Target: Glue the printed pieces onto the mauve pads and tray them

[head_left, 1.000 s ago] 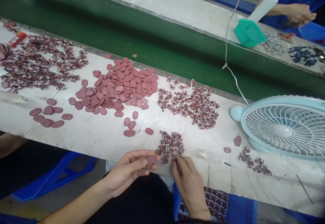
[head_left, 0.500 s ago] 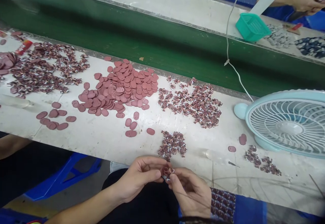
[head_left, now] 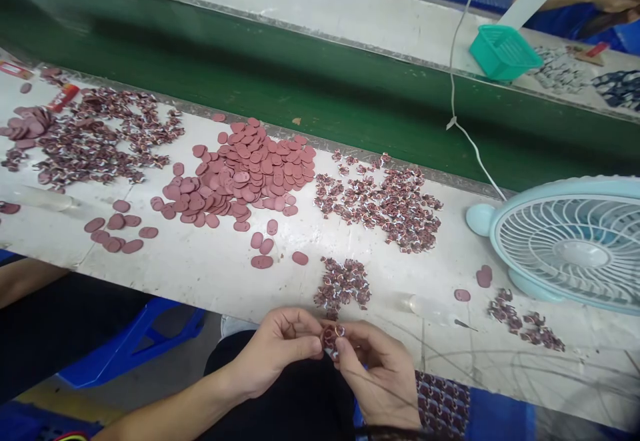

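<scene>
Bench (head_left: 200, 271) ahead, dark-clad lap (head_left: 295, 397) below. Left hand (head_left: 277, 347) and right hand (head_left: 377, 367) grip small looped brown piece (head_left: 329, 338) between fingertips, near bench edge; loosened grip could drop it onto lap.

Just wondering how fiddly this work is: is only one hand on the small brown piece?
No, the left hand and the right hand pinch the small brown piece between them.

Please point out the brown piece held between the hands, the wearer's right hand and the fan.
Brown piece (head_left: 329, 337): head view, its visible middle.
Right hand (head_left: 384, 369): head view, middle of the hand.
Fan (head_left: 583, 254): head view, hub of its grille.
</scene>
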`<state>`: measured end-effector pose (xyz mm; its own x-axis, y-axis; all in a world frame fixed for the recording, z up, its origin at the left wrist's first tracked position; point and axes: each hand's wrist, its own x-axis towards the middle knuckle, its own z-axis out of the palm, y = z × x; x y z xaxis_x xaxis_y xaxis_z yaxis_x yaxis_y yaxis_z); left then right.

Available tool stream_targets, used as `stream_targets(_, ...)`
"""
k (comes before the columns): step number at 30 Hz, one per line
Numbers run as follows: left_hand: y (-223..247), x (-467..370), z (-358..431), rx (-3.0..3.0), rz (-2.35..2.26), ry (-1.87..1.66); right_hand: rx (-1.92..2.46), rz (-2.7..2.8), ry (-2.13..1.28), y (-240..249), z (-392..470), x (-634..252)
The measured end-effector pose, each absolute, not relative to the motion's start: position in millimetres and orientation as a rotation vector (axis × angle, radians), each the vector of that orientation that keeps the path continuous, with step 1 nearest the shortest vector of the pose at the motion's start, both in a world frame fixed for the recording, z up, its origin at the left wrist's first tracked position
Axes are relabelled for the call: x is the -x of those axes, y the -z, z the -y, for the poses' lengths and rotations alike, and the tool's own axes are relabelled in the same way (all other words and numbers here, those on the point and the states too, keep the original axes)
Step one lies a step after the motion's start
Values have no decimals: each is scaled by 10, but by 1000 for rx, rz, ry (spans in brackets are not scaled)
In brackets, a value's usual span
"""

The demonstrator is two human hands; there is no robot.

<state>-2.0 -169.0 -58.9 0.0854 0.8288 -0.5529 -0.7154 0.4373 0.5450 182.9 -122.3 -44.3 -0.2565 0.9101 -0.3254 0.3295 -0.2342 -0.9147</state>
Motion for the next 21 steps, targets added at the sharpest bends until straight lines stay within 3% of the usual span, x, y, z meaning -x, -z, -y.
stream_targets(9, 539, -9, 1686, -183, -1034, -1186, 1388, 1551, -1500, 266, 1111, -1693)
stream_targets(21, 539, -37, 1665, -219, -1057, -1267, 1302, 1469, -1500, 378, 1098, -1660)
